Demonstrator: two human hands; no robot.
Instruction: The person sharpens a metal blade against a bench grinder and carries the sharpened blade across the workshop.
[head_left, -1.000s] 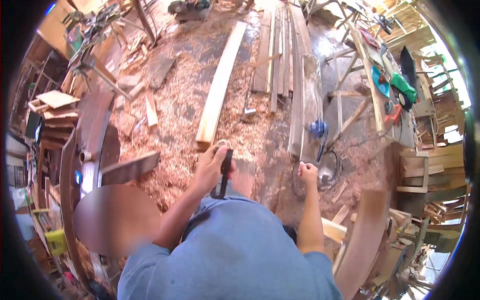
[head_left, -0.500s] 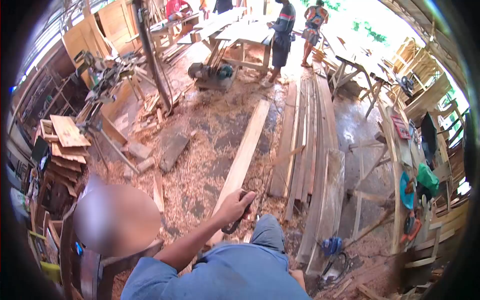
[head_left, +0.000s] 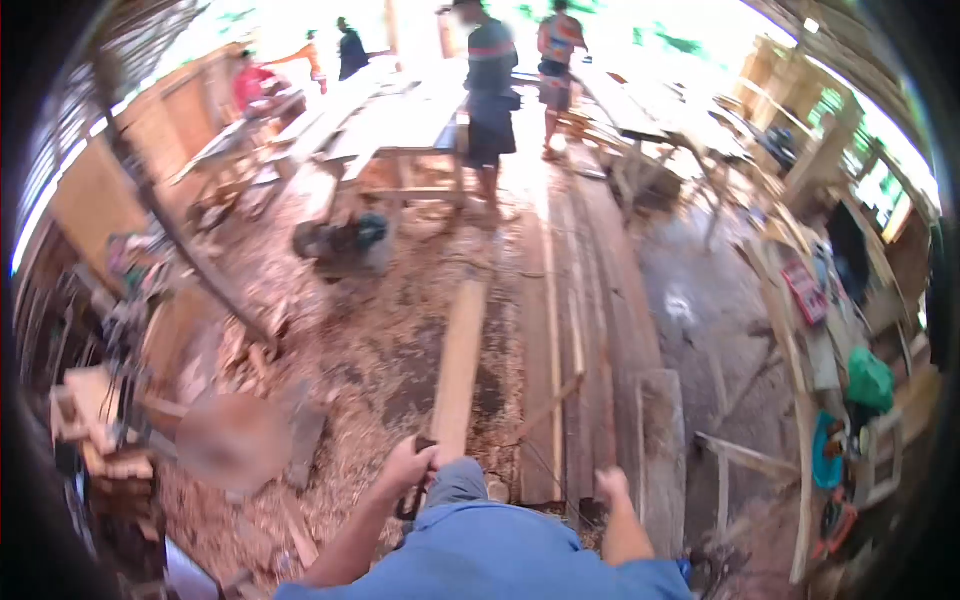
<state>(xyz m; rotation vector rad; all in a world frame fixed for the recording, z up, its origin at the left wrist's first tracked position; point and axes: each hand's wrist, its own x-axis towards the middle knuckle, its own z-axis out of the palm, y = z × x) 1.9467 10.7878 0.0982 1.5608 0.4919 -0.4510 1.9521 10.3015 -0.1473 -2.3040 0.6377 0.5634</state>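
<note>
My left hand (head_left: pixel 408 468) is closed around a dark object with a loop-like handle (head_left: pixel 408 502); its kind cannot be made out. It is beside the near end of a pale board (head_left: pixel 462 365) that lies lengthwise over the shavings-covered floor. My right hand (head_left: pixel 612 486) hangs on the other side of my body, smeared by motion, above long dark planks (head_left: pixel 595 330). Whether its fingers hold anything is not visible. A short grey board (head_left: pixel 660 450) lies to its right.
Ahead, a person in a dark striped shirt (head_left: pixel 490 90) stands by a workbench (head_left: pixel 400 130); another person (head_left: pixel 558 70) is behind. A motor-like machine (head_left: pixel 340 243) sits on the floor. A leaning post (head_left: pixel 170 220) is at left, and a cluttered bench (head_left: pixel 800 420) at right. A blurred patch hides the lower left.
The view has swung left and tilted up. My left hand, still around the dark object, now appears lower and farther left. My right hand and forearm have come into fuller view.
</note>
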